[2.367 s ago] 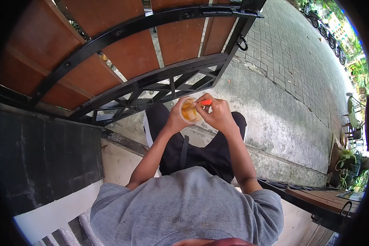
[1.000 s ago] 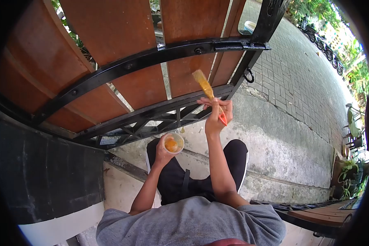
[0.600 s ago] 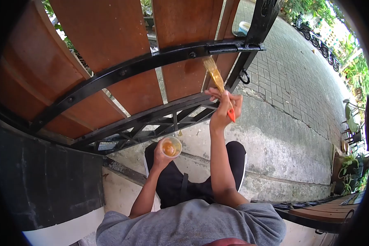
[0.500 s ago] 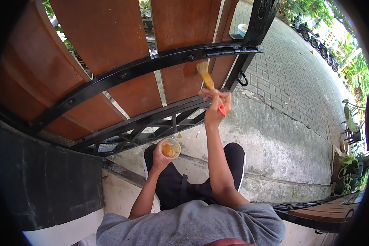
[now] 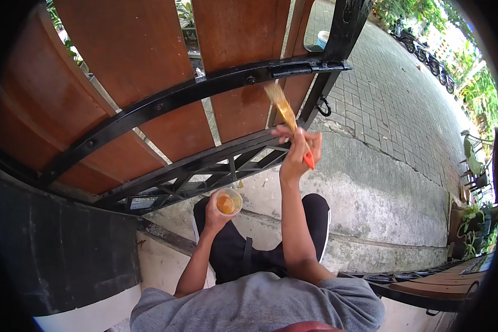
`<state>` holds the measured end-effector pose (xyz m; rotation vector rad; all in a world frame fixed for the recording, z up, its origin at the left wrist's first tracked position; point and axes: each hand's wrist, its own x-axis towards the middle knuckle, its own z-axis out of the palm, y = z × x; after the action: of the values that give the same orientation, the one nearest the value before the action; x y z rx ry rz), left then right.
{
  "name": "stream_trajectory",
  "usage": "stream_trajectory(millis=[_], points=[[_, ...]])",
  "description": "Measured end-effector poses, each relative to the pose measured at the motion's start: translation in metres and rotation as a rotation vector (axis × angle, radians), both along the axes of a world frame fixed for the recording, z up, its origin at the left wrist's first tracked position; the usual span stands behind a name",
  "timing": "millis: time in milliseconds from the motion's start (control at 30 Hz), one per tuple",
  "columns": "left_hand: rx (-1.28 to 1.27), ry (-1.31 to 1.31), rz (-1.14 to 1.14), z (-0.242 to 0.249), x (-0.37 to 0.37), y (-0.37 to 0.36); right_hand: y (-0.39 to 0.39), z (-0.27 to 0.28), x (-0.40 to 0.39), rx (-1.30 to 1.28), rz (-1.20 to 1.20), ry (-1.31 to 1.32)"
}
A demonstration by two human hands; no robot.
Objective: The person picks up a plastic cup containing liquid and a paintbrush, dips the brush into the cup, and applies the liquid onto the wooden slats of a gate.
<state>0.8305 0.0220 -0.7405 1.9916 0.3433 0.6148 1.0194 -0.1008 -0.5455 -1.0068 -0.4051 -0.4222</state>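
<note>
My right hand [image 5: 299, 150] grips a paintbrush [image 5: 285, 110] by its handle, the orange-red end sticking out below the fingers. The pale bristles point up and overlap a brown wooden slat [image 5: 239, 113] of the gate, just under its curved black metal bar [image 5: 205, 87]. A darker, wet-looking patch shows on that slat beside the bristle tips. Down over my left knee, my left hand [image 5: 214, 216] is wrapped round a clear plastic cup [image 5: 228, 202] with amber liquid in the bottom.
A black sliding bolt [image 5: 293, 69] and a ring handle [image 5: 324, 106] sit at the gate's right edge. Beyond it, a white tub [image 5: 322, 39] shows through a gap. Paving [image 5: 382, 94] stretches right towards parked motorcycles [image 5: 423, 55]. Another gate panel [image 5: 437, 286] stands at lower right.
My right hand has shifted slightly down and to the right with the paintbrush, which leans a little more. My left hand and the cup have barely moved.
</note>
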Motion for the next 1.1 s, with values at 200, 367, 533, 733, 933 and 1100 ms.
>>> stream_trajectory(millis=[200,367,533,733,933,1100], points=[[-0.037,0.007,-0.005,0.002,0.002,0.0,0.018,-0.024,-0.004,-0.014,0.073,0.03],[-0.038,0.001,0.003,0.0,-0.005,-0.004,0.044,0.0,-0.002,0.148,0.108,-0.022],[-0.034,0.01,0.011,0.0,-0.006,-0.006,0.057,-0.03,-0.023,0.038,0.192,-0.036],[-0.054,0.004,0.016,0.003,-0.009,-0.009,0.073,-0.024,-0.018,0.114,0.152,-0.039],[-0.025,-0.001,0.014,0.003,-0.01,-0.007,0.063,-0.034,-0.012,-0.095,0.135,-0.209],[-0.019,-0.001,0.021,0.009,-0.015,-0.008,0.041,-0.016,0.024,0.172,-0.064,-0.043]])
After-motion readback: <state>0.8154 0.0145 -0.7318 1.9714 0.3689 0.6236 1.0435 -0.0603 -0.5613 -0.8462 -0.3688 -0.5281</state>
